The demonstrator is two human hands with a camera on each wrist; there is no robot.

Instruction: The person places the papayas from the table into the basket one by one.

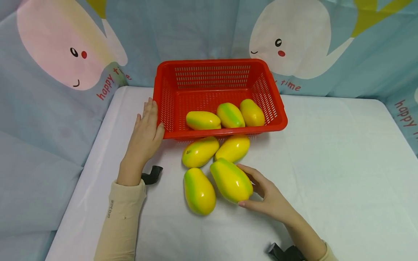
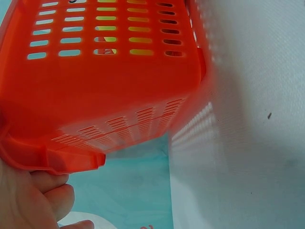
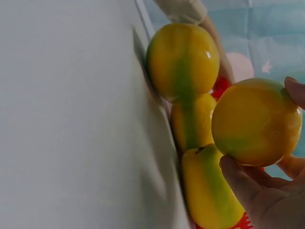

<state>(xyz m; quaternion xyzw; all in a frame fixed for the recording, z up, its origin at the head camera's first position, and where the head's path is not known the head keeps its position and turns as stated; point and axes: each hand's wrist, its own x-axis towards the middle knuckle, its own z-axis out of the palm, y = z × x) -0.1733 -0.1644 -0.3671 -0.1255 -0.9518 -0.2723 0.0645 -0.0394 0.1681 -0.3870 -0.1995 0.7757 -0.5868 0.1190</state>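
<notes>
At the near edge, a black device point(image 1: 284, 253) sits at the right wrist, beside the end of a beige sleeve. The right hand point(image 1: 272, 199) grasps a yellow-green fruit point(image 1: 231, 180) by its near, rounded end, the thumb on the near side and the fingers around the far side; the right wrist view shows this fruit up off the white counter point(image 1: 333, 156). The left sleeve point(image 1: 122, 217), beige with small dark lettering, reaches in along the left side, another black device point(image 1: 152, 175) showing next to that wrist. Just left of the held fruit, a second fruit point(image 1: 200, 191) lies on the counter, its narrower end pointing away. Beyond these, two more fruits, a left one point(image 1: 200, 152) and a right one point(image 1: 232, 148), lie slanted close together right by the near side of a red plastic basket point(image 1: 225, 131); whether they touch its wall cannot be told. The left hand point(image 1: 145, 130) rests against the basket's left rim, fingers fairly straight along the outside and thumb by the near corner. Inside the slotted basket, three fruits lie along the near wall: one sideways on the left point(image 1: 203, 120), one slanted in the middle point(image 1: 230, 115), one slanted on the right point(image 1: 252, 113). Behind the counter hangs a light blue curtain point(image 1: 202, 32) printed with a pink whale point(image 1: 65, 43), a white whale point(image 1: 294, 40) and red "happy time" lettering.
</notes>
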